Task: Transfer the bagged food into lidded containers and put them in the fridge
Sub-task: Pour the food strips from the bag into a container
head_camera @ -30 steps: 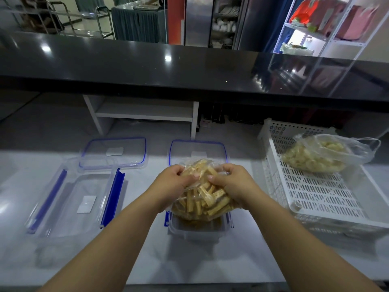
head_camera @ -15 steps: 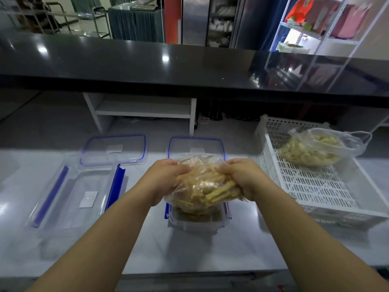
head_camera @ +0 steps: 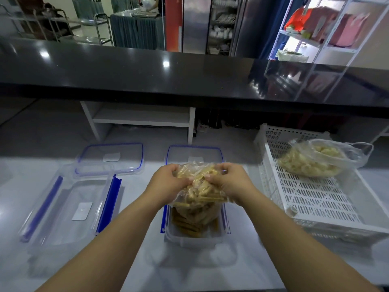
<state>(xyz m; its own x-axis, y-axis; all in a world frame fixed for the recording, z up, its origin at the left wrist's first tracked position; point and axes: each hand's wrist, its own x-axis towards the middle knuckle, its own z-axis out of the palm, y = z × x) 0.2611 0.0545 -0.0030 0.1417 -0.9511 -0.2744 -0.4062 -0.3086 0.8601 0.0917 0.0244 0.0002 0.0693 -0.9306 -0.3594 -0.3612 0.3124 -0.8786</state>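
The left hand (head_camera: 168,182) & the right hand (head_camera: 229,182) both pinch the top of the bag of sticks (head_camera: 200,192). Their fingers curl tight on the thin plastic. They hold the bag just over the middle box (head_camera: 193,239), near the front edge of the surface (head_camera: 210,270). Some sticks lie in the box already, right under the bag. I can't tell which way the bag's mouth points. What could go wrong, I think: the bag is floppy & slippy, so if it swings to one side, sticks may drop past the box wall onto the surface. A hard squeeze may snap them. The box looks light, so a bump may push it nearer the front edge. If the pile gets too tall, the middle lid (head_camera: 194,152) may not snap on. The bag is clear & crinkly. The sticks are long, thin, yellow-brown & look dry. The box is clear plastic, a rectangle w/ round corners & blue clips on its long sides. Its flat lid w/ a blue rim lies just behind it. The left box (head_camera: 63,207) looks the same, w/ a white sticker & no food in it. The left lid (head_camera: 109,159) lies at that box's back end. By the right edge sits a white basket (head_camera: 315,199) full of holes. It holds a second bag (head_camera: 311,161) of pale, round bits. The surface is pale, smooth & a bit shiny.
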